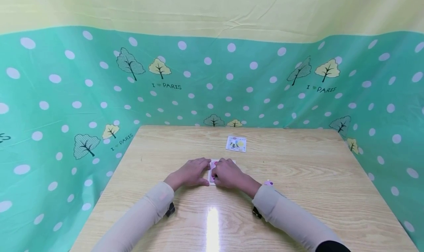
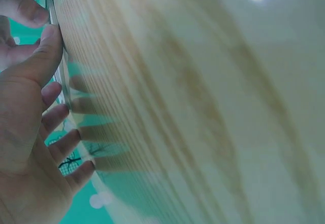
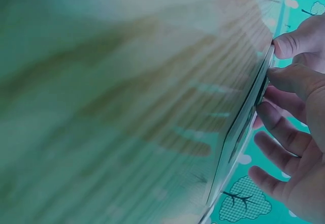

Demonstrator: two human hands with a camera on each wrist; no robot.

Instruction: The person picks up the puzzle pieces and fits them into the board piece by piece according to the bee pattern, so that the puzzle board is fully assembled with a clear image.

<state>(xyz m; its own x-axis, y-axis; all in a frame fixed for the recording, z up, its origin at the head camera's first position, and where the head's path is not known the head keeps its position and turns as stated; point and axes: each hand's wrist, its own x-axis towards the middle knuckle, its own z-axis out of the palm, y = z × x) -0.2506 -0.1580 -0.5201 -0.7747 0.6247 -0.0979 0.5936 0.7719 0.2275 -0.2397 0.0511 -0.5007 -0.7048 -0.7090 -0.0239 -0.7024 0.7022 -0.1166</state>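
Observation:
A small white-edged picture board [image 1: 212,181] with a pink picture lies flat on the table, largely covered by both hands. My left hand [image 1: 194,172] rests at its left edge, fingers extended, with the thumb at the near corner; the left wrist view shows these fingers [image 2: 65,145] spread and touching down. My right hand [image 1: 228,173] is over the board's right part with fingers bent. In the right wrist view its thumb and index finger pinch a thin dark-edged puzzle piece [image 3: 262,91] at the board's surface; the piece's picture is hidden.
A white-framed card with a bee picture [image 1: 236,144] lies farther back on the wooden table [image 1: 298,163]. A small pink-and-purple piece [image 1: 269,183] sits beside my right forearm, partly hidden by it. A green dotted curtain [image 1: 232,90] borders the table's back and sides.

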